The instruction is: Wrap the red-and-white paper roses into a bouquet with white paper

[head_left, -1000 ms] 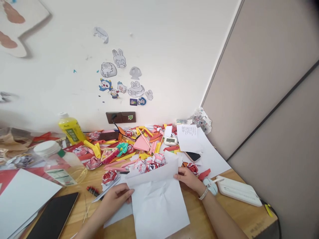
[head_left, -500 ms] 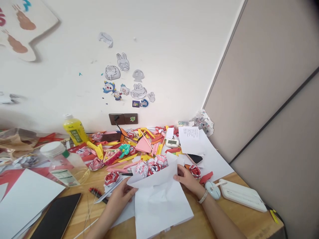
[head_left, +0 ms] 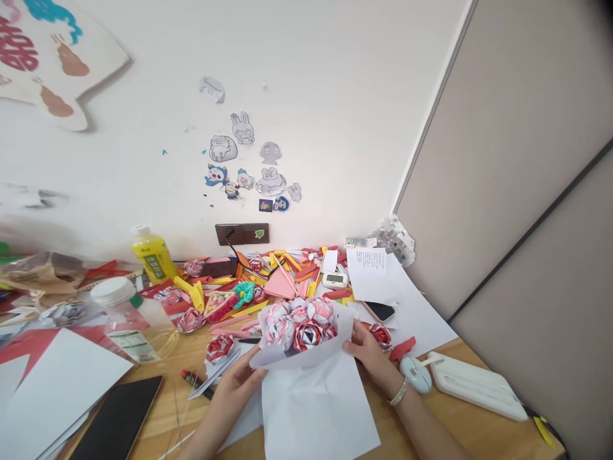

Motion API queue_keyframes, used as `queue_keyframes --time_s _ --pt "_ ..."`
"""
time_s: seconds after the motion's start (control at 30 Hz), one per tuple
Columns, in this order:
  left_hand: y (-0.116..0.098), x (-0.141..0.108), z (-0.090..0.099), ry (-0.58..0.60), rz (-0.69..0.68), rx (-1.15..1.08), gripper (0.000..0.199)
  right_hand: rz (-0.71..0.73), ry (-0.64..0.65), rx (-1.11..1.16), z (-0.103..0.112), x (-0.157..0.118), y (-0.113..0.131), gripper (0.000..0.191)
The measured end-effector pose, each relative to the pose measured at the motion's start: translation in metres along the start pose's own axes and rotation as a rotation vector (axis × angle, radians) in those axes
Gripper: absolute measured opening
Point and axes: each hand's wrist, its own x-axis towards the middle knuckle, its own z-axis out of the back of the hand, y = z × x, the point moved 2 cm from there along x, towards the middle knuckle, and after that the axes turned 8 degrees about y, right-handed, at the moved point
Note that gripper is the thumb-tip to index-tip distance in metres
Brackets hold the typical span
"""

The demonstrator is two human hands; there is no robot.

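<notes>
A bunch of red, pink and white paper roses (head_left: 306, 324) sits inside a white paper wrap (head_left: 318, 399), its upper edge folded down in front of them. My left hand (head_left: 242, 380) grips the left end of that fold, thumb in front. At the wrap's right edge my right hand (head_left: 368, 348) pinches the paper between thumb and fingers. The wrap's lower sheet hangs toward me over the wooden table. One loose red rose (head_left: 219, 349) lies beyond my left hand, and another (head_left: 380, 337) lies beside my right hand.
Folded coloured paper strips (head_left: 282, 271) cover the table's back. On the left stand a yellow drink bottle (head_left: 156, 257) and a clear jar (head_left: 125, 319), with white sheets (head_left: 60, 383) and a black tablet (head_left: 117, 418) nearer. A white device (head_left: 479, 386) lies at the right.
The bouquet has tipped toward me, so more roses show above the folded edge. Both hands have kept their hold on the paper. The view has shifted slightly.
</notes>
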Motion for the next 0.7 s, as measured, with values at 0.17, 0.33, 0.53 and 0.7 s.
queue_keyframes --time_s 0.17,0.33,0.53,0.7 --pt "0.001 -0.003 -0.003 0.096 -0.103 -0.135 0.044 0.006 -0.056 0.084 -0.004 -0.006 0.003 0.048" --pt "0.010 -0.006 -0.007 0.127 -0.127 -0.187 0.049 -0.008 -0.100 0.070 -0.004 -0.011 0.007 0.050" --pt "0.000 -0.014 -0.005 0.134 -0.129 -0.147 0.045 0.007 -0.117 0.045 -0.004 -0.013 0.008 0.050" --pt "-0.002 -0.017 -0.001 0.084 -0.075 -0.126 0.044 0.022 -0.126 0.030 -0.011 -0.010 0.015 0.041"
